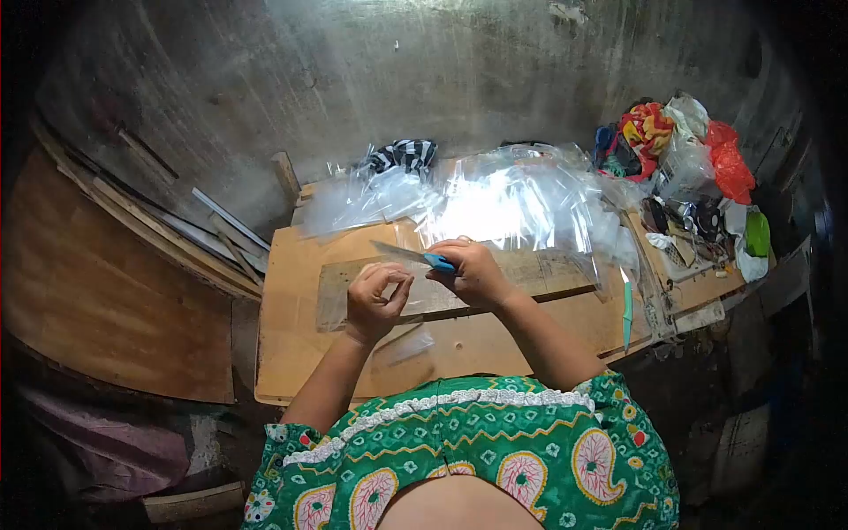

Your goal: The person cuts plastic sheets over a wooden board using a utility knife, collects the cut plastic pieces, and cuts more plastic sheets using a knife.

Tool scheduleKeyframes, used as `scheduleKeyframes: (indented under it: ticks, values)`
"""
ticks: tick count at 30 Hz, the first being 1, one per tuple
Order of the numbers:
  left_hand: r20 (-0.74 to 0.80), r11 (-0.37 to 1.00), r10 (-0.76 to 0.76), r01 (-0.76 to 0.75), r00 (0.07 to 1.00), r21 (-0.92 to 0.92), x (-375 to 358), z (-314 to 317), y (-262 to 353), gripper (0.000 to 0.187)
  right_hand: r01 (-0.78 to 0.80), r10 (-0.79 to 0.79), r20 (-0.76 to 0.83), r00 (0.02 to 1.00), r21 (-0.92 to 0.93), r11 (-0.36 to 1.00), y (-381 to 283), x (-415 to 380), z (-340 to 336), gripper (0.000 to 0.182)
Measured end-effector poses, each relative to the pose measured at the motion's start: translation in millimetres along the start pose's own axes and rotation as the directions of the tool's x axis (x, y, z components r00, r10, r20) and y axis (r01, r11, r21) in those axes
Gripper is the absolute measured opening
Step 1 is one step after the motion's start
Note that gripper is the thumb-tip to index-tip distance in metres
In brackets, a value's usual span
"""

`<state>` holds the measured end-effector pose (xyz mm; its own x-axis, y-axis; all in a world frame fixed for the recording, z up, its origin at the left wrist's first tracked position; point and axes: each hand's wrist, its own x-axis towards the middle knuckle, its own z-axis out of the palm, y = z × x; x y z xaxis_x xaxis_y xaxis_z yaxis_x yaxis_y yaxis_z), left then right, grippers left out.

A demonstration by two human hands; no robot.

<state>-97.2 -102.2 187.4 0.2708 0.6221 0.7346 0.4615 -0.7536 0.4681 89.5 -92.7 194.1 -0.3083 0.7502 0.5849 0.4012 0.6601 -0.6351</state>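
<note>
Here, sheets strew a table beside a wall.

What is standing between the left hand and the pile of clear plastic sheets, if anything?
The blue-handled knife does: from the right hand, it slants across just beyond the left hand, on the side of the clear plastic sheets. I see nothing else raised between them.

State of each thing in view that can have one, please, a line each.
Blue knife: held, blade bare
Right hand: closed on that knife
Left hand: curled, any hold unclear
Green knife: lying down, blade bare
Plastic sheets: loose, overlapping
Striped cloth: crumpled
Red bag: crumpled
</note>
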Motion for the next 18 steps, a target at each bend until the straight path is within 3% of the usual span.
scheduleKeyframes:
  ticks: [3, 5, 9, 12, 14, 15, 17, 18]
  values:
    - [-0.02, 0.994, -0.108, 0.108, 0.994, -0.013, -3, -1, 9, 0.006, 0.112, -0.107, 0.057, 0.993, -0.094, 0.989, 3, 3, 0, 0.015]
    - [0.011, 0.972, -0.222, 0.221, 0.975, 0.084, -5, -4, 11, 0.008, 0.156, -0.147, 0.066, 0.987, -0.151, 0.976, 5, 6, 2, 0.015]
    - [-0.06, 0.969, -0.236, 0.24, 0.97, 0.06, -5, -5, 11, 0.011, 0.181, -0.171, 0.08, 0.982, -0.152, 0.972, 6, 11, 7, 0.014]
    - [0.006, 0.956, -0.291, 0.29, 0.957, 0.041, -12, -3, 3, 0.019, 0.221, -0.212, 0.076, 0.974, -0.147, 0.964, 5, 16, 6, 0.015]
    - [-0.132, 0.925, -0.374, 0.38, 0.918, 0.022, -17, 0, 3, 0.043, 0.255, -0.242, 0.09, 0.966, -0.184, 0.949, 1, 26, 2, 0.015]
    - [-0.137, 0.924, -0.375, 0.381, 0.917, 0.022, -18, 1, 0, 0.043, 0.259, -0.245, 0.094, 0.965, -0.183, 0.948, -3, 32, -1, 0.015]
    - [-0.242, 0.979, -0.184, 0.201, 0.952, 0.044, -18, 4, -6, 0.057, 0.276, -0.261, 0.093, 0.961, -0.234, 0.932, -16, 49, -12, 0.015]
    - [-0.2, 0.924, -0.379, 0.383, 0.904, -0.02, -24, 5, -3, 0.048, 0.307, -0.286, 0.125, 0.95, -0.209, 0.928, -19, 57, -18, 0.015]
